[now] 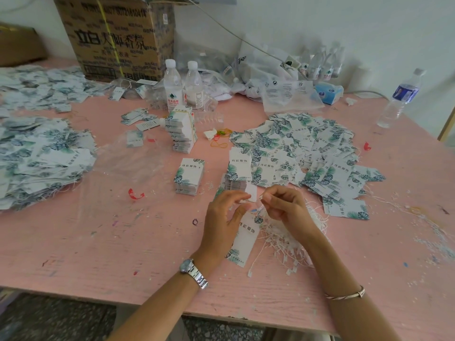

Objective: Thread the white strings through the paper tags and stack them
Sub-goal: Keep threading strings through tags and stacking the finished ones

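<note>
Pinching string (249,274) w/ tag (246,238) hanging

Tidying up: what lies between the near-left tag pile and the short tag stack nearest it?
A clear plastic bag, with a red scrap by its near edge; head view.

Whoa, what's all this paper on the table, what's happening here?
A person is fitting strings to printed paper tags at a pink table. Their left hand holds one tag near its top, while the right hand pinches the end of a white string right beside it. A tangle of spare strings lies under the right wrist. A neat stack stands just beyond the hands, and a loose heap spreads further right.
</note>
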Motion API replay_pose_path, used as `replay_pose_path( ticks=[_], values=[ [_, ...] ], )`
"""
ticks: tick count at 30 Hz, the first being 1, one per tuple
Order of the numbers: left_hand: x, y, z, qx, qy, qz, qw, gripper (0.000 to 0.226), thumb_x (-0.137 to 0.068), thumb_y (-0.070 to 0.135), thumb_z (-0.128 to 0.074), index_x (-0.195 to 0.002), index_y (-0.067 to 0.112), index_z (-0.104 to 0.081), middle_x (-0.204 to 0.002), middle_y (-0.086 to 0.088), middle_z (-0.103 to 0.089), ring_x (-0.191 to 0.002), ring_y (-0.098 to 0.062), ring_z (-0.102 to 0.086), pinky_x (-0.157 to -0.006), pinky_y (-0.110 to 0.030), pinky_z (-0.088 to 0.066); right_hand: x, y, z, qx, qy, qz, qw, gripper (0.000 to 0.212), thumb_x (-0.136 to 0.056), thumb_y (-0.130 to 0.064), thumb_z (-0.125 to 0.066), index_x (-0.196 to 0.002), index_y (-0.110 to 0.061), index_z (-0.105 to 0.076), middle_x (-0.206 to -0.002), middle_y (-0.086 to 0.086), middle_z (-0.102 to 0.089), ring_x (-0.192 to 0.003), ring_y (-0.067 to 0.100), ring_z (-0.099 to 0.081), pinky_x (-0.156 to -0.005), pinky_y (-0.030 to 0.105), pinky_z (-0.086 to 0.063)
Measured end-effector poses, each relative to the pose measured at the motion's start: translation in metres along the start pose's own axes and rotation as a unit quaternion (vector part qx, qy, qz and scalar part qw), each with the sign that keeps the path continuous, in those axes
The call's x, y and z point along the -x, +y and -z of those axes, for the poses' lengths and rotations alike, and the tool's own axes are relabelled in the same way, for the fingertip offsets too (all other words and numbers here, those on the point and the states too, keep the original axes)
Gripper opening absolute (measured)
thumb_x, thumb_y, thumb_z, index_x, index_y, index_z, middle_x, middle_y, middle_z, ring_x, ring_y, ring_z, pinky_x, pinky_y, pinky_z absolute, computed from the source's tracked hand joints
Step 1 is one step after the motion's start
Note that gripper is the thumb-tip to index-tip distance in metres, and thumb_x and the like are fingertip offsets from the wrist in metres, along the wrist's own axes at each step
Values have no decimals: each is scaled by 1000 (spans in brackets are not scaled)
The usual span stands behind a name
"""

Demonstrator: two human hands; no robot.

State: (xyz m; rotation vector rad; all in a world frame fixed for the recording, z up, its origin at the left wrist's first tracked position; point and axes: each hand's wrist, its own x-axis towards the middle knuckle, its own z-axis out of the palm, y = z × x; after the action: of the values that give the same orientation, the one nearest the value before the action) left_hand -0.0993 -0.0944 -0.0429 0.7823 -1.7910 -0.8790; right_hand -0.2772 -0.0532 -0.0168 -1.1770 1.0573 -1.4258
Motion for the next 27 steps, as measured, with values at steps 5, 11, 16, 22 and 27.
replay_pose_path(
  ticks=[5,11,16,22,27],
  values=[
    [0,-4,-2,34,-53,100,993,26,-104,24,-51,-122,14,-68,-104,11,-75,-85,-6,-70,-68,-24,-53,-3,-4,3,-55,38,4,998,18,-87,-14,-63,-69,-15,-67,-62,1,-51,-47,8,-27,-47,17,-28],
    [0,1,-1,136,-124,165,969,20,-102,18,-58,-112,28,-72,-84,1,-75,-74,-13,-64,-63,-25,-46,-6,-4,9,-103,114,13,988,14,-86,-18,-68,-78,-9,-63,-67,1,-54,-48,8,-34,-48,18,-25],
    [-3,5,1,252,-111,217,936,21,-97,5,-62,-111,16,-73,-98,-5,-78,-89,-14,-73,-70,-23,-57,-7,-3,12,-79,179,18,980,12,-90,-17,-62,-82,-8,-60,-70,2,-50,-50,9,-34,-47,19,-26],
    [-5,7,2,292,-48,231,927,20,-94,2,-65,-106,16,-72,-95,-2,-79,-88,-10,-73,-72,-20,-56,-6,7,9,114,238,56,963,15,-98,-15,-61,-89,-5,-67,-69,2,-60,-50,13,-41,-45,21,-32],
    [-7,3,2,292,13,218,931,17,-94,6,-66,-106,16,-71,-95,0,-79,-87,-8,-73,-71,-19,-55,-4,9,1,337,262,102,898,7,-91,-13,-71,-87,-19,-72,-76,-9,-69,-57,2,-52,-55,15,-43]
  ],
)
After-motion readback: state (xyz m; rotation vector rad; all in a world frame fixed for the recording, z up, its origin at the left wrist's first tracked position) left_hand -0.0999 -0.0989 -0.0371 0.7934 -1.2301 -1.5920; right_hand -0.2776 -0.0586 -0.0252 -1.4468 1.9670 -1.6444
